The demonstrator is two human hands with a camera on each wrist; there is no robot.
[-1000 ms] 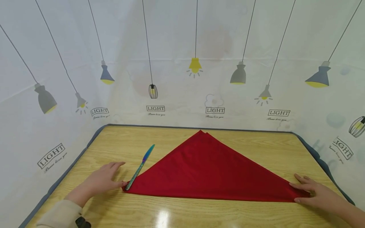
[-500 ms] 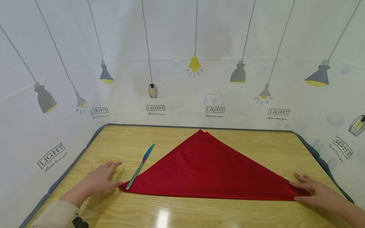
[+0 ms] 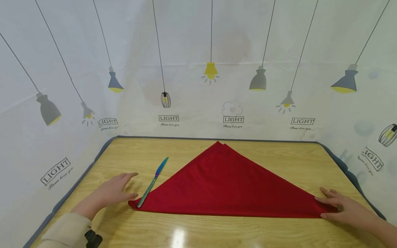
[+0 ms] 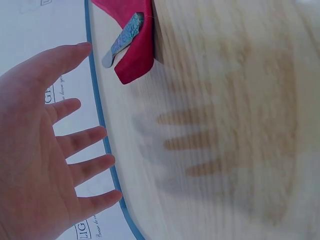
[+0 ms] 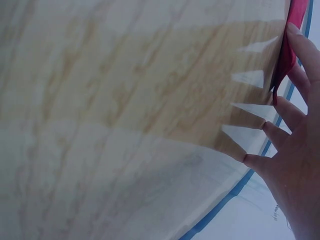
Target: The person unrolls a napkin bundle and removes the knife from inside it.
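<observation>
A red cloth (image 3: 229, 186) lies folded in a triangle on the wooden table, its peak pointing away and its long edge toward me. Across its left corner rests the handle of an iridescent blue-green table knife (image 3: 152, 182), whose blade extends onto the wood. Beside that corner my left hand (image 3: 113, 191) hovers with fingers spread and holding nothing; a gap separates it from the cloth in the left wrist view. At the opposite end, my right hand (image 3: 344, 210) touches the cloth's right corner, thumb at the near edge and extended fingertips on top. Its other fingers reach the table.
The pale wood table (image 3: 198, 230) has a dark blue border (image 3: 173, 137) along its back and sides. Behind it hangs a white backdrop (image 3: 192, 31) printed with lamps and lettering, which also encloses the left and right sides.
My left hand drew the cloth's left corner slightly outward, then let go and lifted a little up and to the right. My right hand stayed at its corner; the knife barely moved.
</observation>
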